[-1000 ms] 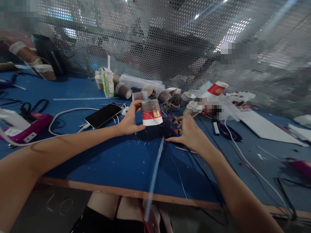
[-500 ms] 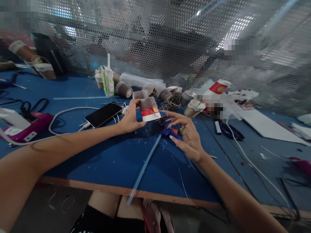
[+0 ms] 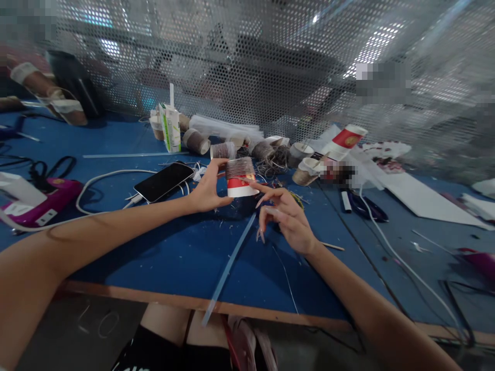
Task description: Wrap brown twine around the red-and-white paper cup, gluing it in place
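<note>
The left hand (image 3: 209, 190) is grasping the twine-wrapped cup (image 3: 235, 181) above the blue table (image 3: 154, 257) while the right hand (image 3: 290, 219), loosely spread, is apparently checking the winding, the next move likely requiring steady support.

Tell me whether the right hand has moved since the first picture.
Yes: the right hand has shifted left, toward the black phone lying on the blue table.

Right fingers (image 3: 264, 189) (newly) at cup (image 3: 237, 187)
</note>
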`<action>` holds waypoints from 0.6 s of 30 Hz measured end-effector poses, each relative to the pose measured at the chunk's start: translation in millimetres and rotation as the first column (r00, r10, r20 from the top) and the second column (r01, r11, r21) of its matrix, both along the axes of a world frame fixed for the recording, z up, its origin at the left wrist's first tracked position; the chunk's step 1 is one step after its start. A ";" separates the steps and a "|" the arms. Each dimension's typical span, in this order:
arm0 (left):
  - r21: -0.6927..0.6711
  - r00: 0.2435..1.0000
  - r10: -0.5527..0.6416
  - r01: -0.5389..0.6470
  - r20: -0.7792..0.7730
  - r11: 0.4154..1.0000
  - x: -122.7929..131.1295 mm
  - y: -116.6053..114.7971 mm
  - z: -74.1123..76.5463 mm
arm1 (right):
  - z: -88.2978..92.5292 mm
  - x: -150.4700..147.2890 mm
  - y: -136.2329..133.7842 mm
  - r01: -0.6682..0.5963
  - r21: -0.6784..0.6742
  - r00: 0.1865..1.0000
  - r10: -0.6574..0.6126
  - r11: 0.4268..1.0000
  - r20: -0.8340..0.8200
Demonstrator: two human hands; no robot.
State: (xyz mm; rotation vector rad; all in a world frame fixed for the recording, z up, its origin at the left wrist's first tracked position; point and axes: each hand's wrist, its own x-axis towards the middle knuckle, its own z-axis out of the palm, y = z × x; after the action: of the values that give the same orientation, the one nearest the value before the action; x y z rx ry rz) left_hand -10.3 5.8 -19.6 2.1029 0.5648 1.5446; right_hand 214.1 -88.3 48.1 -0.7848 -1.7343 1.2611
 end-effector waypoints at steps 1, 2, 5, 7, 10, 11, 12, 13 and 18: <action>-0.002 1.000 -0.002 0.002 0.003 1.000 0.2 -0.4 0.3 | 1.0 0.2 0.7 0.018 -0.008 1.000 -0.018 1.000 -0.023; -0.002 1.000 -0.007 0.007 0.002 1.000 0.2 -0.8 0.7 | 2.5 0.0 1.1 0.030 -0.020 0.998 -0.031 0.999 -0.046; 0.000 1.000 -0.025 0.025 -0.012 1.000 -0.3 -2.1 2.3 | 9.0 -1.8 2.2 0.081 -0.082 0.991 -0.089 0.993 -0.096; -0.003 0.999 -0.031 0.031 -0.023 1.000 -0.9 -2.6 3.1 | 12.8 -1.9 3.8 0.138 -0.133 0.982 -0.153 0.981 -0.111; -0.004 0.999 -0.030 0.030 -0.031 1.000 -1.3 -2.3 2.6 | 14.1 1.7 8.9 0.253 -0.173 0.952 -0.277 0.952 -0.132; -0.001 0.999 -0.029 0.029 -0.033 1.000 -1.2 -1.9 2.0 | 13.3 3.5 10.8 0.305 -0.164 0.934 -0.328 0.938 -0.141; 0.004 0.999 -0.024 0.024 -0.034 1.000 -1.0 -1.3 1.4 | 12.1 5.3 12.5 0.356 -0.144 0.914 -0.376 0.924 -0.153; 0.009 0.999 -0.016 0.017 -0.034 1.000 -0.7 -0.7 0.9 | 10.7 6.8 13.5 0.399 -0.112 0.896 -0.413 0.910 -0.165; 0.047 0.998 0.048 -0.046 -0.048 0.998 0.3 -0.3 2.5 | 4.8 4.0 7.5 0.244 0.030 0.967 -0.241 0.969 -0.086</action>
State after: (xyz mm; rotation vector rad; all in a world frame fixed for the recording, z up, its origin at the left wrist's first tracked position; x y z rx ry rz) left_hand -10.0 5.6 -17.1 2.1818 0.6054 1.5494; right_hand 218.1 -80.8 52.9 -0.8805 -1.5415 1.0745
